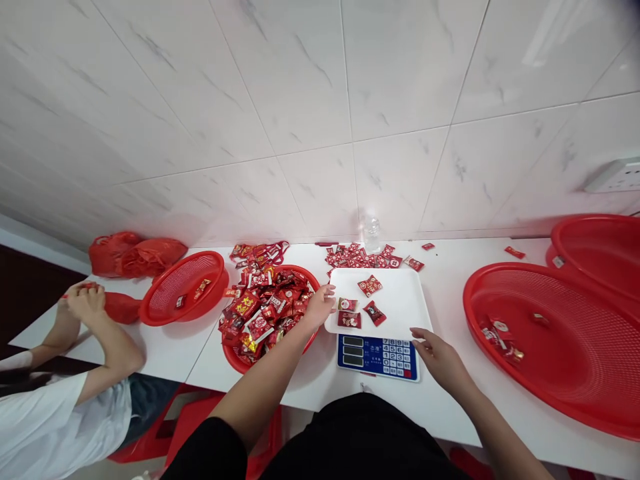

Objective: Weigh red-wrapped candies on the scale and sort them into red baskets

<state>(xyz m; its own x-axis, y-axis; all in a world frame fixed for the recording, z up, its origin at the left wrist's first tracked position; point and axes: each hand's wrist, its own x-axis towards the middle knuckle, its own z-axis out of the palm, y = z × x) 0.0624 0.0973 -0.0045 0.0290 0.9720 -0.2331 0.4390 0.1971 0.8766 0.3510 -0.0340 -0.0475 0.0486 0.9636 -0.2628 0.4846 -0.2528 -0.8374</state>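
Observation:
A white tray (407, 303) sits over a blue digital scale (379, 357), whose display and keypad show in front of it. Several small red-wrapped packets lie on the tray, among them a square patterned packet (370, 286) and a dark red packet (375, 313). At the tray's left rim is my left hand (320, 310), fingers stretched out and apart, holding nothing I can see. My right hand (437, 357) reaches the front right corner, fingertips at the rim and fingers apart. Left of the scale, a round red basket (235, 358) is heaped with wrapped packets, partly behind my left forearm.
Loose red packets (353, 256) and a clear bottle (371, 233) lie behind the tray by the wall. Large red baskets (560, 393) stand right; a smaller red basket (184, 287) and red bags (137, 255) stand left. Another person's hands (86, 301) are at far left.

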